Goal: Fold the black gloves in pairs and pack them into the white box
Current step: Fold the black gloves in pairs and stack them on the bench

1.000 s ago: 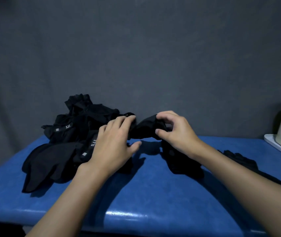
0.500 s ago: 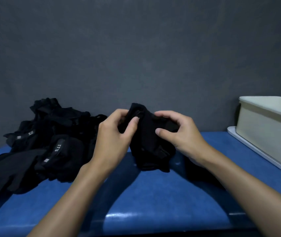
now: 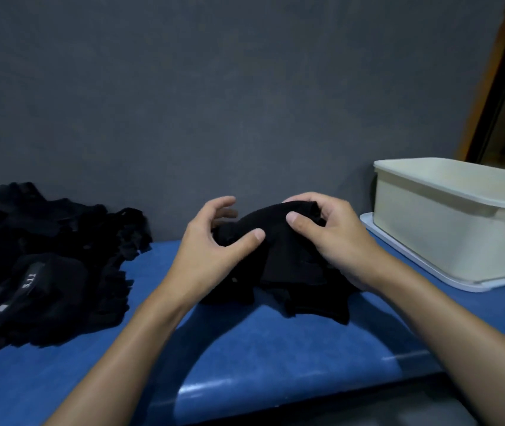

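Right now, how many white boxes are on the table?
1. The white box stands at the right end of the blue table, on a flat white tray; anything further right is out of frame.

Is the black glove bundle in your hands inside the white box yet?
Out. The left hand and right hand grip the black fabric glove bundle over the blue padded table, apart from the white plastic box.
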Demonstrator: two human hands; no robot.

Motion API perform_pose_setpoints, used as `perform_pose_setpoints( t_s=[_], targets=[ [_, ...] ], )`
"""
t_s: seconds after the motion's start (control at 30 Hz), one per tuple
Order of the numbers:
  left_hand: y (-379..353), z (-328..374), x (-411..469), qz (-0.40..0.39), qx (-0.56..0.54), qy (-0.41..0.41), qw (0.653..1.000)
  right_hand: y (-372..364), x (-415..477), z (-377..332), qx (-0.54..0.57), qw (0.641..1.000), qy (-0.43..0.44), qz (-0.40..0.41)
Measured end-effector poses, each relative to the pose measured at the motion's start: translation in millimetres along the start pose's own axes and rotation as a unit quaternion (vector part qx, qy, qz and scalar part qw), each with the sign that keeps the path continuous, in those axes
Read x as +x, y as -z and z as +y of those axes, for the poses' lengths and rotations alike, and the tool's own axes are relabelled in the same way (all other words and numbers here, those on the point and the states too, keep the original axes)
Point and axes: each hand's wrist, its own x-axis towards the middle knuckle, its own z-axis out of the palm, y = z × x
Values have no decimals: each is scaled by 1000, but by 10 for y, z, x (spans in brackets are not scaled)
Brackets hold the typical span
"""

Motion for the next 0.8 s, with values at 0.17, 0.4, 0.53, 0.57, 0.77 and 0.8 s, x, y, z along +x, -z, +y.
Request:
perform_pose_setpoints(
  t_s=[0.17,0.4,0.53,0.57,0.77,0.8],
  targets=[
    [-100,49,33,-62,44,-45,996,129,-70,-23,-12,999,7,-44],
    [-229,92,19,-63,-29,-50,996,280,-131,47,32,998,-46,-37],
    [-244,87,6,-57,-73,-11,996,352,-180,130,35,993,-100,-58],
    [-252,87,-10,-65,-80,-7,995,349,-186,134,30,995,-86,-47],
    [-278,147,-103,-142,-74,-46,986,334,-195,54,9,999,-34,15],
    [-278,143,-101,-137,-54,-60,987,336,-202,49,7,999,-36,17]
  ],
)
